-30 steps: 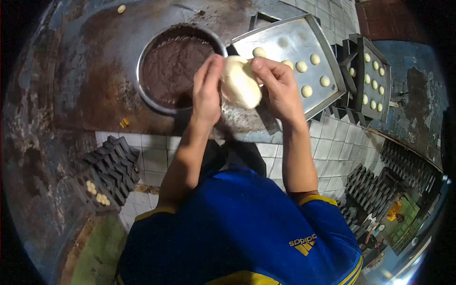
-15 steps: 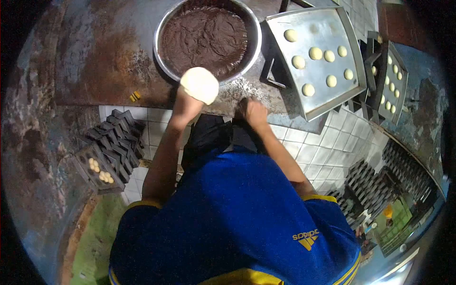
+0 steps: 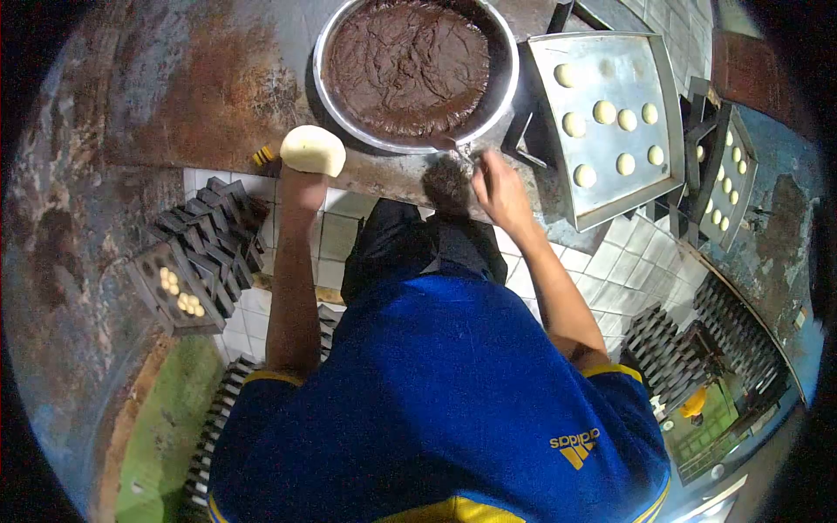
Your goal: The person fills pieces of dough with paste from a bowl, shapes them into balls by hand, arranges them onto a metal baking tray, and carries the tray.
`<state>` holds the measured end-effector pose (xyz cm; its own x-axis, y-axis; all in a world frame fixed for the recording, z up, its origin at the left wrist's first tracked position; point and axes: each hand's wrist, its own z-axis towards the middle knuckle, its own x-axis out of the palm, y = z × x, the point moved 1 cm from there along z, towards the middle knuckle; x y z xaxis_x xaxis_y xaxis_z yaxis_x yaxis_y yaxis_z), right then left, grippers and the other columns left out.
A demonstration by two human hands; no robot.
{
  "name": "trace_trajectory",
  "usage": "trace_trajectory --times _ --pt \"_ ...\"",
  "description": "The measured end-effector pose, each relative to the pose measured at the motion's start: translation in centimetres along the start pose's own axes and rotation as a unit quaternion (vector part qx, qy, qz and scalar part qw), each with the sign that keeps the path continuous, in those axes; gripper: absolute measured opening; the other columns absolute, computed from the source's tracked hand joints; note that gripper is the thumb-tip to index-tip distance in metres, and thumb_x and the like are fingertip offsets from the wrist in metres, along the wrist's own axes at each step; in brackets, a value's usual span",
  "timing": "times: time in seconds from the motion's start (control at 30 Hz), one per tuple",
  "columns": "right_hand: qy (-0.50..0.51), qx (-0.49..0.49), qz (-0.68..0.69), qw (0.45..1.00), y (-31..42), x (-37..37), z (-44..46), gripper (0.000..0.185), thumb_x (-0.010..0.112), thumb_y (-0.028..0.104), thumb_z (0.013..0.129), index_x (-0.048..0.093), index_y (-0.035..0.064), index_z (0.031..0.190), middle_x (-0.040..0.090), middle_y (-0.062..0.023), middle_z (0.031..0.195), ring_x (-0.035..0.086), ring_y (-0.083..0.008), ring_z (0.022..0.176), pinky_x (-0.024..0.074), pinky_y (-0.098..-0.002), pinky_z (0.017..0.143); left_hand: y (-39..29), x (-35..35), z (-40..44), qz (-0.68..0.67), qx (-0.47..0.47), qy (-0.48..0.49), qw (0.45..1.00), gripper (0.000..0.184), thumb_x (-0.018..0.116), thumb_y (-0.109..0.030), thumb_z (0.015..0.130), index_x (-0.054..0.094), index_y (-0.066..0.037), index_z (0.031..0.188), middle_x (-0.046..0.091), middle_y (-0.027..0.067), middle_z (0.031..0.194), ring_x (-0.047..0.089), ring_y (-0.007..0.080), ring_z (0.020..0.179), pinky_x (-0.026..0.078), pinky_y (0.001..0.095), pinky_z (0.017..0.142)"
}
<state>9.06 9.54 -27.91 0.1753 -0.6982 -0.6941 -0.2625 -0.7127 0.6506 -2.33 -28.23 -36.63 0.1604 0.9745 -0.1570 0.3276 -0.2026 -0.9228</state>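
A flattened round of pale dough (image 3: 312,150) lies on my left hand (image 3: 304,192), whose fingers are mostly hidden beneath it. This hand is over the table's front edge, left of a large metal bowl (image 3: 514,65) of thick dark brown filling (image 3: 405,65). My right hand (image 3: 504,196) is closed around a thin metal spatula-like tool (image 3: 465,153), just below the bowl's near rim. The tool's brown-coated end is at that rim; its exact shape is hard to make out.
A metal tray (image 3: 602,193) with several dough balls (image 3: 604,112) stands to the right, propped on dark metal supports. Another tray (image 3: 739,187) of balls is beyond it. Stacked dark tins (image 3: 209,231) stand at left. A yellow-and-black object (image 3: 263,155) lies near the table edge.
My left hand has moved left with the dough, away from the bowl. My right hand has moved up and right, bringing the tool to the bowl's rim. The view has shifted slightly.
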Motion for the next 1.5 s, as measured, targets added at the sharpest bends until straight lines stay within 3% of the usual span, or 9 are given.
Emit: trace_trajectory --times 0.27,0.5,0.7,0.77,0.8,0.83,1.13,1.37,1.5 --pt "0.012 -0.200 -0.297 0.933 1.0 -0.5 10.4 0.036 0.054 0.010 0.096 0.069 0.0130 0.128 0.065 -0.0133 0.124 0.067 -0.0325 0.110 0.0588 -0.0424 0.093 -6.2 2.7 -1.1 0.040 0.002 -0.004 0.999 0.043 0.077 -0.004 0.092 0.063 -0.003 0.132 0.072 0.0093 0.124 0.068 0.0195 0.115 0.055 0.0358 0.096" --pt "0.090 -0.269 -0.302 0.910 -1.0 -0.2 11.4 0.035 0.050 0.010 0.097 0.071 0.0131 0.125 0.065 -0.0144 0.127 0.067 -0.0304 0.109 0.0584 -0.0445 0.094 -4.5 1.5 -1.2 -0.043 -0.034 -0.013 0.998 0.042 0.074 -0.005 0.093 0.063 -0.003 0.133 0.072 0.0071 0.122 0.069 0.0185 0.112 0.056 0.0355 0.096" --pt "0.181 -0.178 -0.204 0.945 -2.4 -2.2 13.2 0.040 0.053 0.004 0.092 0.068 0.0059 0.130 0.069 -0.0162 0.121 0.068 -0.0387 0.111 0.0533 -0.0446 0.101 -8.9 2.3 -1.3 0.092 -0.037 0.075 0.992 0.037 0.077 -0.009 0.092 0.068 -0.003 0.127 0.076 0.0092 0.114 0.072 0.0183 0.106 0.057 0.0351 0.093" --pt "0.324 -0.148 0.040 0.933 -0.6 -4.2 13.5 0.036 0.054 0.001 0.092 0.066 0.0012 0.126 0.071 -0.0155 0.121 0.067 -0.0318 0.114 0.0509 -0.0397 0.104 -13.4 3.8 -1.6 0.218 -0.035 0.118 0.968 0.035 0.086 -0.017 0.088 0.072 -0.002 0.117 0.078 0.0096 0.103 0.073 0.0167 0.096 0.058 0.0344 0.087" --pt "0.335 -0.141 0.088 0.928 0.2 -4.7 13.0 0.034 0.058 0.029 0.106 0.067 0.0039 0.127 0.073 -0.0177 0.121 0.068 -0.0309 0.118 0.0513 -0.0417 0.104 -13.1 4.2 -1.5 0.217 -0.032 0.116 0.969 0.035 0.086 -0.017 0.088 0.072 -0.002 0.117 0.078 0.0096 0.103 0.073 0.0167 0.096 0.058 0.0344 0.087" --pt "0.332 -0.130 0.130 0.925 1.3 -5.0 12.0 0.032 0.056 0.026 0.108 0.064 0.0043 0.130 0.072 -0.0163 0.119 0.068 -0.0282 0.117 0.0517 -0.0402 0.103 -12.4 4.5 -1.3 0.191 -0.002 0.107 0.976 0.036 0.088 -0.022 0.086 0.073 -0.003 0.113 0.078 0.0093 0.099 0.074 0.0162 0.093 0.058 0.0343 0.085" --pt "0.042 -0.224 0.089 0.970 15.1 -6.2 3.0 0.051 0.060 -0.001 0.091 0.061 0.0106 0.141 0.063 -0.0165 0.118 0.064 -0.0373 0.114 0.0523 -0.0453 0.100 -15.2 7.8 -1.3 0.048 0.125 0.126 0.983 0.029 0.083 -0.014 0.083 0.074 -0.002 0.107 0.079 0.0095 0.097 0.075 0.0191 0.089 0.058 0.0347 0.084" --pt "-0.109 -0.227 -0.009 0.968 11.0 -1.3 -0.3 0.063 0.065 -0.001 0.081 0.062 0.0139 0.142 0.061 -0.0154 0.118 0.064 -0.0378 0.108 0.0532 -0.0483 0.095 -13.0 9.0 -0.2 -0.038 0.112 0.111 0.987 0.029 0.080 -0.018 0.089 0.072 -0.002 0.112 0.076 0.0049 0.104 0.070 0.0146 0.096 0.056 0.0316 0.086" --pt "-0.126 -0.053 0.115 0.984 2.0 4.1 -3.5 0.041 0.059 -0.010 0.089 0.062 0.0013 0.129 0.064 -0.0220 0.110 0.067 -0.0400 0.101 0.0554 -0.0445 0.084 -11.0 9.9 0.8 -0.102 0.009 0.116 0.988 0.020 0.071 -0.015 0.099 0.071 -0.006 0.117 0.071 -0.0033 0.097 0.061 0.0071 0.082 0.048 0.0258 0.069"
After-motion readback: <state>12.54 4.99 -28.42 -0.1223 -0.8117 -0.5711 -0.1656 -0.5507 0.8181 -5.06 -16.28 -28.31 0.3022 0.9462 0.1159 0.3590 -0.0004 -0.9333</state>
